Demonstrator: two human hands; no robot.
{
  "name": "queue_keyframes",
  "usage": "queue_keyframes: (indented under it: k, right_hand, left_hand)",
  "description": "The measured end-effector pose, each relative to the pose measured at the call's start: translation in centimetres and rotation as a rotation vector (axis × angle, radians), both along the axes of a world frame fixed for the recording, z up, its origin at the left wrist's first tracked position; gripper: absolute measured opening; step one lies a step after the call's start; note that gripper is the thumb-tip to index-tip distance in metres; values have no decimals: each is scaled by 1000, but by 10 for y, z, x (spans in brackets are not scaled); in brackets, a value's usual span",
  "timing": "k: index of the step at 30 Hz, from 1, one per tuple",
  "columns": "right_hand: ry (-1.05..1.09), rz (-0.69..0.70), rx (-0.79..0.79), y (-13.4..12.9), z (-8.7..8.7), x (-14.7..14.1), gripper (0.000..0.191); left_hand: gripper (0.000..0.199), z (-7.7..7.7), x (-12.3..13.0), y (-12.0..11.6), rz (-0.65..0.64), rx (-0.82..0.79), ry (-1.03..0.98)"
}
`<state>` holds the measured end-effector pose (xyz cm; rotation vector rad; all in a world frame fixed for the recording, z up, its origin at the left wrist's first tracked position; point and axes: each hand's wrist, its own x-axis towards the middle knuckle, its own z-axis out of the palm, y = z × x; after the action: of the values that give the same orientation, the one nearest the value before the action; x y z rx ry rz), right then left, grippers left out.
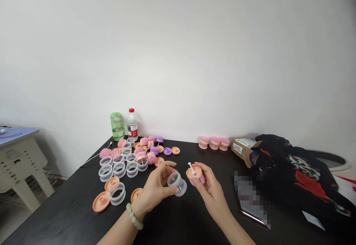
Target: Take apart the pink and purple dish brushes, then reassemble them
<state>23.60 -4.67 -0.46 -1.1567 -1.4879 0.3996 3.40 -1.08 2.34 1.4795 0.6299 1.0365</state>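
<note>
My left hand [158, 185] grips a clear plastic cup with a flared waist [177, 184] between thumb and fingers. In my right hand [210, 187] is a scrub brush head [195, 176], orange on top with pink bristles below and a white stem sticking up from its centre. The two parts are close together but apart. Left of my hands stand rows of clear plastic rings [119, 169]. Behind and among them lie pink and purple brush heads [151, 158]. Orange discs [101, 201] rest near the left, and one is partly hidden by my left wrist.
Three assembled pink brushes [214, 143] stand by the wall. A green bottle [117, 126] and a red-capped water bottle [132, 125] are at the back left. On the right are a cardboard box [242, 151], a blurred-out tablet-like device [250, 200] and a black printed bag [300, 178].
</note>
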Motion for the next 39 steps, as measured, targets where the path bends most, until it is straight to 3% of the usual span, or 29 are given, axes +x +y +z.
queue_keyframes:
  k: [3, 6, 9, 12, 16, 19, 24, 31, 36, 39]
  right_hand:
    - [15, 10, -8, -2, 0, -1, 46]
    - [-60, -19, -12, -3, 4, 1, 47]
    - [-162, 9, 47, -4, 11, 3, 42]
    - [-224, 78, 111, -6, 16, 2, 42]
    - [-280, 139, 113, -7, 13, -4, 50]
    - [-284, 149, 103, -7, 10, -7, 54]
    - [-275, 170, 125, -8, 10, -7, 45]
    - [-230, 149, 177, -8, 19, -7, 28]
    - [-219, 138, 186, -7, 16, -6, 28]
    - [-225, 163, 188, -7, 14, -5, 30]
  left_hand:
    - [56, -6, 5, 2, 5, -190, -216]
    - [57, -9, 7, 4, 117, -204, -146]
    - [50, -11, 7, 6, 252, -17, 189]
    - [49, -11, 6, 4, 267, 173, 403]
    - [46, -12, 7, 0, 207, 418, 444]
    - [46, -13, 11, -5, 160, 480, 429]
    - [35, -9, 11, -12, 267, 393, 452]
    - [41, 0, 0, -1, -41, 242, 185]
    - [38, -3, -3, 1, -2, 224, 204]
    - [40, -5, 0, -2, -14, 119, 110]
